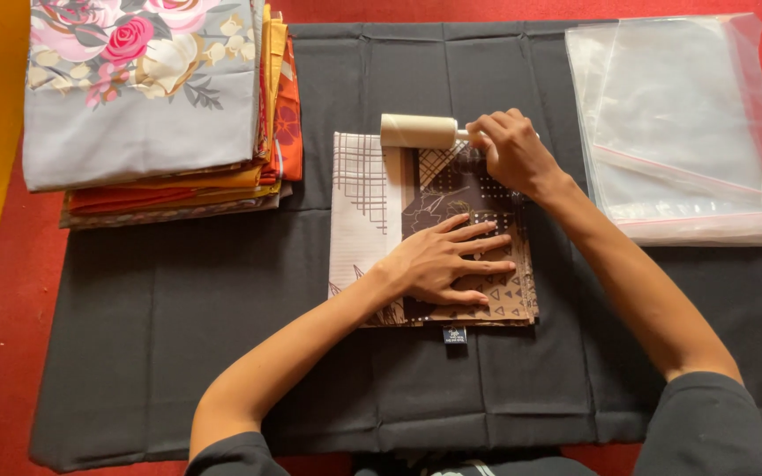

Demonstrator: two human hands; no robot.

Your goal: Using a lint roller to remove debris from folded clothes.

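both hands (438, 264) on folded cloth (372, 203)

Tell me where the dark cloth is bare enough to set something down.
Bare: the black cloth left of the folded patterned fabric, below the fabric stack. Crowded: centre, where left hand presses and right hand holds the lint roller; plastic bags right.

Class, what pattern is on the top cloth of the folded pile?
Pink and cream roses on grey: the top cloth, clearest in the head view.

Folded cloth (434, 238) centre frame: brown and cream, grid, dot and triangle prints. Lint roller (418, 131): cream. Top cloth of stack (143, 88), upper left: grey, pink roses. Mat (222, 335): black.
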